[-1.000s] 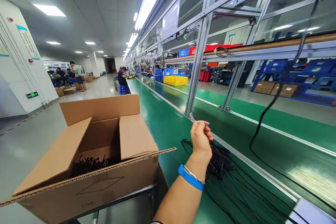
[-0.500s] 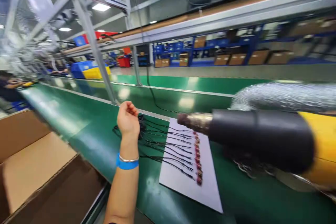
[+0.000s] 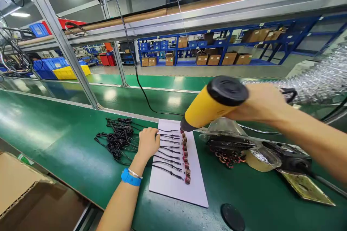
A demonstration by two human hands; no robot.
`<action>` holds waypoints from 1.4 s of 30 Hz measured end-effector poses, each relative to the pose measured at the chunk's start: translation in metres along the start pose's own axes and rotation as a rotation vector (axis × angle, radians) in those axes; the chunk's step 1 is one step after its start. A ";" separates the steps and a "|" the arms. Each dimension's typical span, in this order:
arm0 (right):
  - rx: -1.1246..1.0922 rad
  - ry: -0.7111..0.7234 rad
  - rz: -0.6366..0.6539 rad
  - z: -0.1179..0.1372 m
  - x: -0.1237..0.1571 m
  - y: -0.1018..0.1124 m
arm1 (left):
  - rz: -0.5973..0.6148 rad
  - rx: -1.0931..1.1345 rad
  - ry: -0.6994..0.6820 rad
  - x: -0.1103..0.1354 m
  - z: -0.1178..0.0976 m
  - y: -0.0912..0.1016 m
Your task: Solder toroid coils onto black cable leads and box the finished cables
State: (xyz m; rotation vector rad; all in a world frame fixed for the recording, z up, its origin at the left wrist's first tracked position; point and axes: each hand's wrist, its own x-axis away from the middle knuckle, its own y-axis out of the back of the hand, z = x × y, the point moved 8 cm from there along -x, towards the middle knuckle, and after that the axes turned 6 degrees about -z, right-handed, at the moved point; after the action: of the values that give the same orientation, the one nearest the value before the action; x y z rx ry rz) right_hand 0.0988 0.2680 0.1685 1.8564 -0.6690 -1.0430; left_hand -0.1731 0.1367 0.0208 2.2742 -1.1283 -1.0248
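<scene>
My right hand grips a yellow and black heat gun, its front end tilted down over the far end of a row of small copper-red wound coils. The coils lie on a white board, each beside the end of a thin black cable. At the board's left edge my left hand, wearing a blue wristband, is closed with curled fingers on the black cables near the far end. Its fingertips are partly hidden. Bundled cable lengths lie left of that hand.
Right of the board are a clear plastic cover, a tape roll, a black device and a foil duct. A black round lid lies in front. A cardboard box stands lower left; a metal post rises behind.
My left hand came down from above the cables onto them at the board. The heat gun swung from pointing left to pointing down at the coils. The view turned right.
</scene>
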 end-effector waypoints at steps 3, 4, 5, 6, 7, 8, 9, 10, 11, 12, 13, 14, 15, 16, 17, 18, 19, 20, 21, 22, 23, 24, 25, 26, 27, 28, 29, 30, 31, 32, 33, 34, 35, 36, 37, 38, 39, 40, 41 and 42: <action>0.023 0.093 0.047 0.023 -0.016 0.000 | 0.138 -0.185 -0.081 0.009 -0.002 -0.015; 0.025 0.119 0.056 0.030 -0.022 -0.001 | 0.163 -0.232 -0.101 0.010 -0.002 -0.017; 0.029 0.137 0.063 0.035 -0.027 -0.002 | 0.181 -0.272 -0.118 0.011 -0.001 -0.018; 0.034 0.149 0.068 0.040 -0.032 -0.003 | 0.193 -0.305 -0.132 0.011 -0.001 -0.019; 0.040 0.157 0.072 0.042 -0.036 -0.004 | 0.202 -0.332 -0.144 0.011 0.000 -0.020; 0.044 0.164 0.076 0.044 -0.040 -0.005 | 0.209 -0.353 -0.155 0.011 0.001 -0.021; 0.049 0.171 0.080 0.046 -0.044 -0.005 | 0.215 -0.370 -0.166 0.011 0.002 -0.023; 0.054 0.177 0.082 0.047 -0.047 -0.005 | 0.220 -0.383 -0.176 0.011 0.003 -0.024; 0.058 0.183 0.084 0.047 -0.050 -0.005 | 0.224 -0.394 -0.186 0.011 0.003 -0.025; 0.062 0.192 0.085 0.048 -0.052 -0.005 | 0.226 -0.402 -0.195 0.011 0.003 -0.026; 0.065 0.201 0.086 0.050 -0.054 -0.004 | 0.227 -0.409 -0.204 0.011 0.003 -0.027; 0.069 0.211 0.086 0.051 -0.056 -0.004 | 0.227 -0.414 -0.211 0.011 0.003 -0.027; 0.071 0.220 0.087 0.053 -0.058 -0.005 | 0.226 -0.417 -0.219 0.011 0.003 -0.028; 0.072 0.230 0.089 0.055 -0.059 -0.005 | 0.225 -0.420 -0.225 0.011 0.003 -0.028; 0.073 0.240 0.090 0.057 -0.061 -0.005 | 0.224 -0.421 -0.230 0.011 0.002 -0.028; 0.074 0.248 0.091 0.058 -0.062 -0.006 | 0.223 -0.423 -0.235 0.011 0.002 -0.029; 0.076 0.254 0.089 0.060 -0.064 -0.006 | 0.222 -0.424 -0.239 0.011 0.002 -0.029; 0.078 0.261 0.089 0.061 -0.065 -0.005 | 0.222 -0.425 -0.242 0.011 0.002 -0.029; 0.080 0.270 0.089 0.063 -0.067 -0.005 | 0.221 -0.427 -0.245 0.011 0.002 -0.029; 0.081 0.282 0.090 0.065 -0.069 -0.005 | 0.221 -0.428 -0.248 0.011 0.002 -0.029; 0.080 0.297 0.091 0.068 -0.071 -0.004 | 0.220 -0.430 -0.250 0.011 0.003 -0.029; 0.078 0.316 0.091 0.071 -0.072 -0.004 | 0.220 -0.432 -0.252 0.011 0.003 -0.029; 0.077 0.336 0.089 0.074 -0.074 -0.003 | 0.219 -0.434 -0.254 0.011 0.003 -0.029; 0.077 0.354 0.085 0.078 -0.075 -0.002 | 0.218 -0.435 -0.256 0.010 0.003 -0.029; 0.079 0.370 0.078 0.082 -0.076 -0.001 | 0.216 -0.437 -0.258 0.010 0.003 -0.029; 0.084 0.385 0.072 0.085 -0.077 -0.001 | 0.214 -0.438 -0.259 0.010 0.004 -0.029; 0.090 0.396 0.067 0.088 -0.078 0.000 | 0.211 -0.440 -0.261 0.010 0.004 -0.029; 0.098 0.404 0.062 0.091 -0.078 0.000 | 0.207 -0.442 -0.262 0.010 0.004 -0.029; 0.107 0.409 0.059 0.093 -0.079 0.001 | 0.203 -0.444 -0.262 0.010 0.004 -0.028; 0.117 0.411 0.057 0.095 -0.080 0.001 | 0.199 -0.445 -0.263 0.010 0.004 -0.028; 0.126 0.412 0.056 0.096 -0.081 0.002 | 0.196 -0.446 -0.264 0.010 0.004 -0.028; 0.135 0.412 0.056 0.096 -0.083 0.003 | 0.193 -0.447 -0.265 0.010 0.004 -0.028; 0.144 0.414 0.055 0.097 -0.084 0.004 | 0.192 -0.448 -0.266 0.010 0.003 -0.027; 0.154 0.420 0.051 0.098 -0.085 0.005 | 0.190 -0.448 -0.267 0.010 0.003 -0.027; 0.167 0.426 0.045 0.099 -0.086 0.007 | 0.189 -0.448 -0.268 0.009 0.003 -0.027; 0.180 0.434 0.039 0.100 -0.087 0.009 | 0.188 -0.448 -0.270 0.009 0.003 -0.027; 0.193 0.444 0.034 0.102 -0.088 0.011 | 0.187 -0.448 -0.271 0.009 0.003 -0.027; 0.204 0.454 0.033 0.104 -0.088 0.012 | 0.186 -0.448 -0.272 0.009 0.002 -0.027; 0.212 0.462 0.036 0.106 -0.089 0.013 | 0.185 -0.447 -0.274 0.009 0.002 -0.027; 0.216 0.466 0.043 0.108 -0.089 0.014 | 0.184 -0.447 -0.277 0.009 0.002 -0.027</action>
State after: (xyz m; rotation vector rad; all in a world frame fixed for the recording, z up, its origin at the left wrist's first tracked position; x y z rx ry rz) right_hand -0.0399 0.2841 0.1874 2.1606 -0.5520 -0.4915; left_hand -0.1572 0.1453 -0.0018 1.6872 -1.0584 -1.3841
